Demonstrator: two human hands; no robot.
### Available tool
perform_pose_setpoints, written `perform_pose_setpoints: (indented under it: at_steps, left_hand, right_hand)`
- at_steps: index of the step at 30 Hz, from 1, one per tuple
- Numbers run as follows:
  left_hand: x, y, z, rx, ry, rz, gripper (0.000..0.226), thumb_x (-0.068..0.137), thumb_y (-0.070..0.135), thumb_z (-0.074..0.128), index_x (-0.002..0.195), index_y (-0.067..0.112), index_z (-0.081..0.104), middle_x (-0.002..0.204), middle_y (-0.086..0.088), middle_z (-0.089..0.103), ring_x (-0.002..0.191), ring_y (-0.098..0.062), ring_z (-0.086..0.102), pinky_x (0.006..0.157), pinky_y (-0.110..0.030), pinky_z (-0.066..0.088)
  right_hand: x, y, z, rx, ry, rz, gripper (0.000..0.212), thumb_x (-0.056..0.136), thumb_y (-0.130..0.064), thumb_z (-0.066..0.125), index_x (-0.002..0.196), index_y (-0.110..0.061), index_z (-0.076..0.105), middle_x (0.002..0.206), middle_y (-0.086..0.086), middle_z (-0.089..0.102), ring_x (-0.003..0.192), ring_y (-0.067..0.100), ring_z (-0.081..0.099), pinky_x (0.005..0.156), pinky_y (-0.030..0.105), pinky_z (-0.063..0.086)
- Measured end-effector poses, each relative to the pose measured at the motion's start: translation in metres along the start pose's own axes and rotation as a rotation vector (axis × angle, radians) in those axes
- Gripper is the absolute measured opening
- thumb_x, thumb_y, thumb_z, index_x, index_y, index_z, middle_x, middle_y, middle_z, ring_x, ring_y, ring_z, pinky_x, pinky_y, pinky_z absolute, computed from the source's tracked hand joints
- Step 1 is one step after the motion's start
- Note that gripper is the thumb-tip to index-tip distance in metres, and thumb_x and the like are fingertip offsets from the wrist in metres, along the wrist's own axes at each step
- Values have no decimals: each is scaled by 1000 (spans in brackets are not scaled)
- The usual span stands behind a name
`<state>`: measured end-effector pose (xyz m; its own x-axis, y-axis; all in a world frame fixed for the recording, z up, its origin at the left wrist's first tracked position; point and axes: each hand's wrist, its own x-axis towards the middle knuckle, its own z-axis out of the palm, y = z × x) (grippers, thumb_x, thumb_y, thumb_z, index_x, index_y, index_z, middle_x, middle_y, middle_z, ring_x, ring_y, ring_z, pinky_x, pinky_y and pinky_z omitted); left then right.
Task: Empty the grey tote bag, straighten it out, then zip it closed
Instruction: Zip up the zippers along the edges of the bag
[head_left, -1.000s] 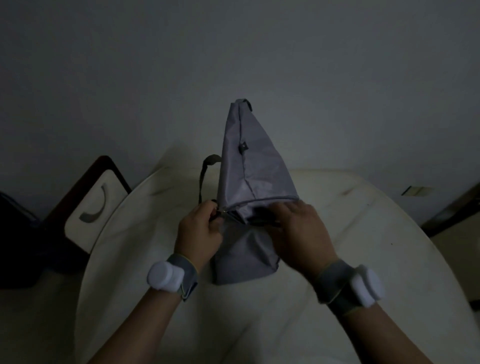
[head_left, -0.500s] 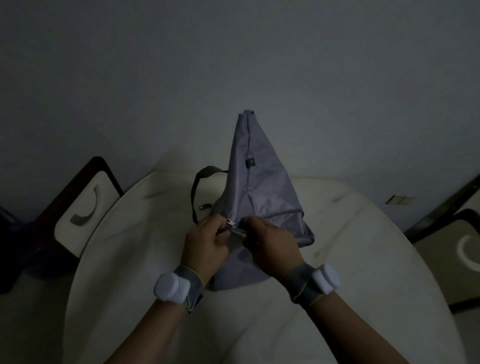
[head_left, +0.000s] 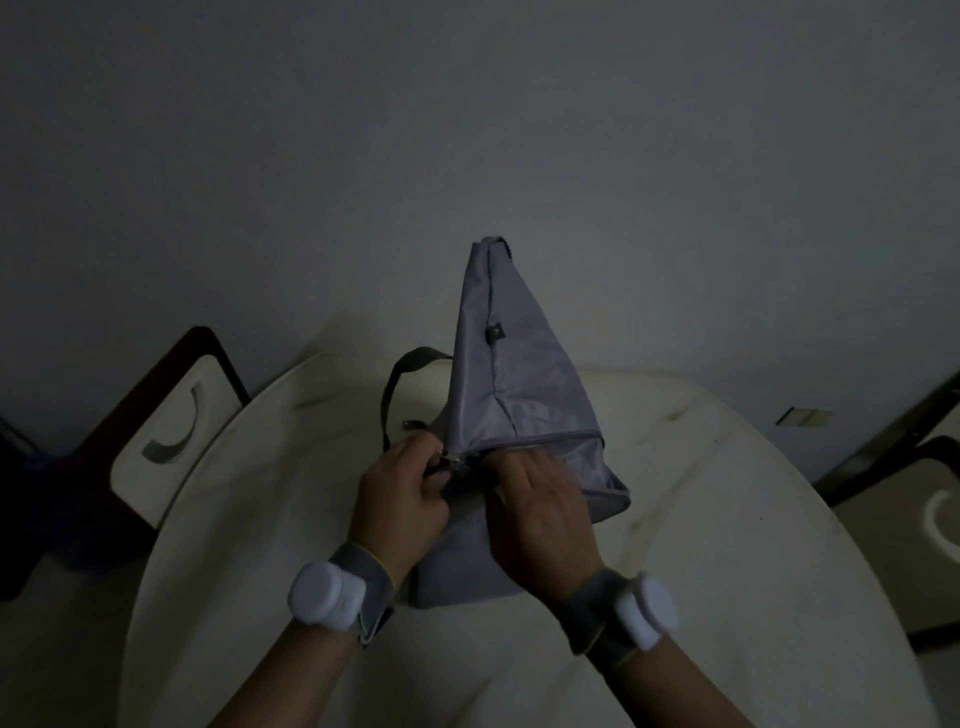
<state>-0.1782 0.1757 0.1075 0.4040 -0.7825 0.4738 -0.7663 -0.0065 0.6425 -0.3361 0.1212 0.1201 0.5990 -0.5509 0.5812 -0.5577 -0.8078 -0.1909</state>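
Observation:
The grey tote bag (head_left: 514, 384) stands on the white round table (head_left: 727, 545), its far end peaked up against the wall. A zipper line runs across its upper face, and a dark strap (head_left: 395, 379) loops out to its left. My left hand (head_left: 402, 499) pinches the small metal zipper pull (head_left: 453, 459) at the bag's left corner. My right hand (head_left: 540, 514) presses on the bag's fabric just right of the pull, fingers curled on the zipper edge. The room is dim.
A dark-framed chair with a pale seat (head_left: 166, 426) stands at the table's left. Another similar chair (head_left: 914, 509) sits at the right. A grey wall rises right behind the table. A small wall socket (head_left: 802, 417) shows at the right.
My right hand slid left along the zipper towards my left hand, then settled beside the pull. The bag's peak shifted slightly and the view moved.

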Motion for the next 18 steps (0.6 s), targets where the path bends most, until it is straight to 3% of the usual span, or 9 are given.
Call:
perform_pose_setpoints:
  at_steps: [2,4,8,12,16,18]
  left_hand:
    - [-2,2,4,-5,-8,24,17,71,2,61,71,13,47,69,2,49,62,-19,46,51,-27,35]
    - [-3,1,5,-18,-6,30,10,70,8,57,73,14,50,71,0,54,65,-19,49,53,-27,38]
    - [-6,-6,10,-40,9,0,19,70,5,60,74,21,49,73,3,53,68,-17,50,58,-23,34]
    - [-8,-17,11,-26,16,-51,8,71,11,56,76,17,54,75,3,56,70,-15,51,58,-20,33]
    - [-4,-28,8,4,42,-97,15,73,8,59,72,18,48,70,4,50,64,-18,49,55,-23,31]
    - [-3,-25,8,27,29,-89,13,72,9,56,72,17,47,69,3,49,62,-19,47,55,-24,31]
  right_hand:
    - [-2,5,6,55,-64,7,26,80,-10,65,105,-15,61,91,7,66,80,25,59,69,31,45]
    - [-2,16,10,21,-151,58,24,80,-19,66,103,-21,62,83,3,69,72,25,64,60,29,46]
    - [0,35,10,-119,-294,123,23,82,-38,60,102,-30,64,70,3,70,60,30,66,47,31,46]
    - [1,38,13,-153,-320,63,30,86,-40,56,115,-34,60,87,-2,71,75,24,67,52,28,45]
    - [-10,68,10,-266,-332,125,36,88,-29,48,123,-23,53,125,-1,59,108,26,57,87,32,48]
    - [-10,77,2,-317,-311,182,29,84,-24,55,113,-22,58,114,1,62,95,27,61,78,31,50]
